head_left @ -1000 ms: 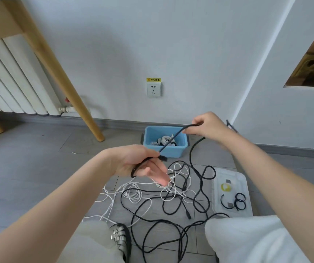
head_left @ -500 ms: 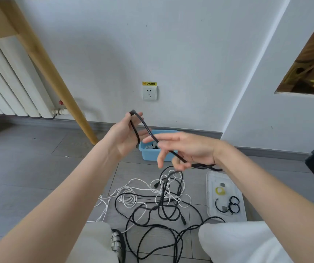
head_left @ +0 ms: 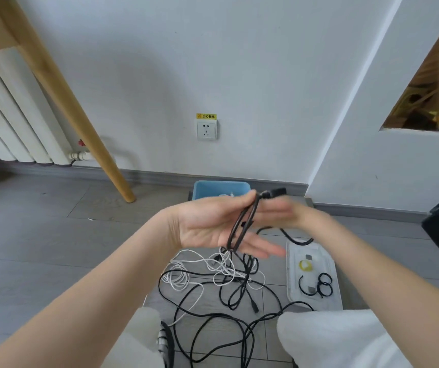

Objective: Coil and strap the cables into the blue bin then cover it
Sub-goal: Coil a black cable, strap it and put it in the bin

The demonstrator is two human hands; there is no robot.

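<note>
head view shows my left hand (head_left: 207,224) at mid frame, palm up with fingers straight and relaxed, loops of a thin black cable (head_left: 242,227) draped over them. my right hand (head_left: 279,216) is blurred just behind it, fingers stretched flat, touching the cable near its dark plug end (head_left: 276,192); i see no curl round it. from the loops the cable drops to a tangle on the grey floor in the lower middle, where black runs cross a thin white cable (head_left: 186,274) lying in loose coils. the blue bin (head_left: 202,189) sits against the baseboard just above my hands, open-topped, with something pale inside that i cannot make out. the clear lid (head_left: 329,301) lies flat at lower right, carrying black ring straps (head_left: 323,284) and a small yellow roll (head_left: 306,265). on the wall above the bin, a white socket (head_left: 206,130) has a yellow sticker (head_left: 206,116) reading 小心触电. a slanted wooden leg (head_left: 80,123) and a white radiator (head_left: 8,123) fill the upper left.
</note>
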